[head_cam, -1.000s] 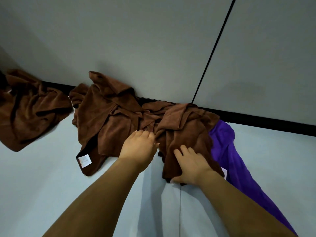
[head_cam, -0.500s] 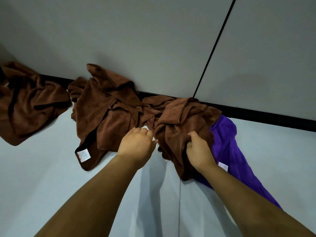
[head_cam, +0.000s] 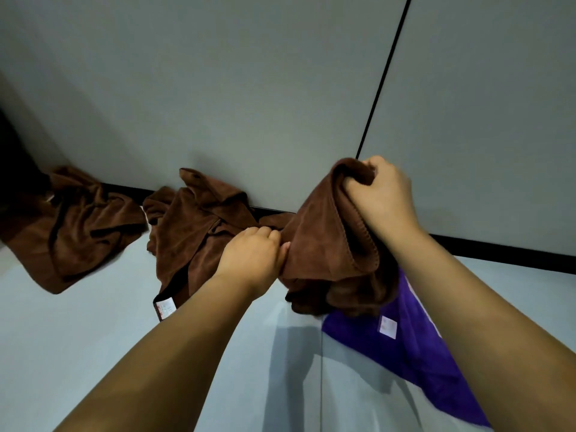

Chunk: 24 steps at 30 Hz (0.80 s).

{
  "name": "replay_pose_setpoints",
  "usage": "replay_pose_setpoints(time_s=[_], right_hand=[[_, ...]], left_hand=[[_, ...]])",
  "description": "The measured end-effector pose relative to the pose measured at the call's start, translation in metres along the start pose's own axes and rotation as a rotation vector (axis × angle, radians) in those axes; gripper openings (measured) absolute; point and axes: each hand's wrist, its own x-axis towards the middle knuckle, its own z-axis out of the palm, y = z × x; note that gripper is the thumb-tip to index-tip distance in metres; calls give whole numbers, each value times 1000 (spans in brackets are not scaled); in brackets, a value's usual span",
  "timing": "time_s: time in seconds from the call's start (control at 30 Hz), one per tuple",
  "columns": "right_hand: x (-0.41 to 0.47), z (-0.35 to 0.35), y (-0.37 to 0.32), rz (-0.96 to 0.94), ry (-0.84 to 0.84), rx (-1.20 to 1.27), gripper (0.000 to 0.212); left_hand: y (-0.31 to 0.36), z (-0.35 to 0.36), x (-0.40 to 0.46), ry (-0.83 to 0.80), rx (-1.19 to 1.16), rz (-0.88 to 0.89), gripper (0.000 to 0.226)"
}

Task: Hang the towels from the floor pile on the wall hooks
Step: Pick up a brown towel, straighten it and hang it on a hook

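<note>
Purple towel (head_cam: 411,347): upper part hidden under the lifted brown towel (head_cam: 324,244) and the right forearm; lower corner cut off by the bottom edge. Far-left brown towel (head_cam: 78,226): left side lost in dark shadow. White tags (head_cam: 387,326): print too small to read. Left hand (head_cam: 252,260): fingertips buried in cloth.

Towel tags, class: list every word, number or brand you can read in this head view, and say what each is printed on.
No text can be read.
White tag on the corner of the brown towel on the floor: faint reddish marks, too blurred to read.
White tag on the purple towel: too blurred to read.
Lifted brown towel, wall: no print visible.
</note>
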Motion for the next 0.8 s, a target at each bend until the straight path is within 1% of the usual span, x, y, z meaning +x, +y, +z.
replay_pose_setpoints(time_s=[0.1, 0.2, 0.37, 0.43, 0.5, 0.6, 0.67, 0.73, 0.8], right_hand=[[4, -21, -29, -64, 94, 65, 28], [2, -26, -43, -70, 135, 116, 27], [-7, -10, -31, 42, 9, 35, 12], [-11, -2, -24, 80, -40, -6, 11], [-14, 5, -19, 111, -73, -35, 11], [-17, 13, -18, 136, -100, -22, 13], [-18, 17, -20, 134, -107, -5, 14], [-19, 20, -23, 115, -119, 2, 15], [-21, 23, -24, 93, -146, 9, 17]], left_hand=[[-1, -11, -3, 72, -64, -41, 41], [-3, -19, -6, 125, -141, -71, 39], [-6, -28, -12, 254, -250, -60, 37], [-6, -33, -12, 317, -284, -35, 44], [-5, -35, -13, 374, -263, 13, 53], [0, -35, -13, 377, -213, 35, 56], [3, -33, -10, 346, -183, 29, 50], [4, -29, -8, 341, -192, 41, 37], [6, -28, -6, 328, -230, 9, 25]])
